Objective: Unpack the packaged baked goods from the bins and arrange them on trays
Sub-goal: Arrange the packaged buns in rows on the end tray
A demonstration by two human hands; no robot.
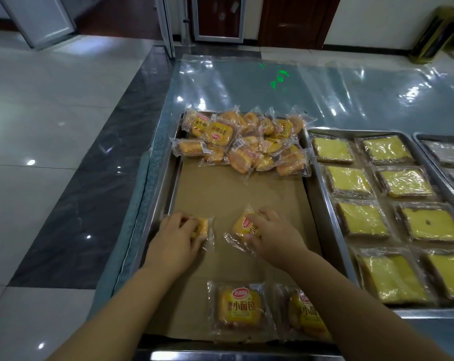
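The left forearm reaches in from the near left corner of the tray (155,194), wrist straight and palm down. The left hand (177,237) lies close to the tray's left edge, its fingers curled over a wrapped bun (203,227) and pinning it to the card (236,194) that lines the tray. Only the right end of that bun shows past the knuckles.

At the far edge of the tray a pile (243,142) of wrapped buns lies heaped, some hanging over the rim.

The right forearm comes in from the near right corner and angles to the left. The right hand (272,231) sits near the middle of the card, palm down, with fingers and thumb closed round a second bun (244,227) that is tilted, label up.

Two more buns lie flat along the near edge, one (239,307) between the forearms and one (308,316) partly under the right arm.

Just beside the tray's right edge stands a cake tray (322,183) with wrapped yellow cakes (361,218) in two rows. A third tray (429,157) shows at the far right.
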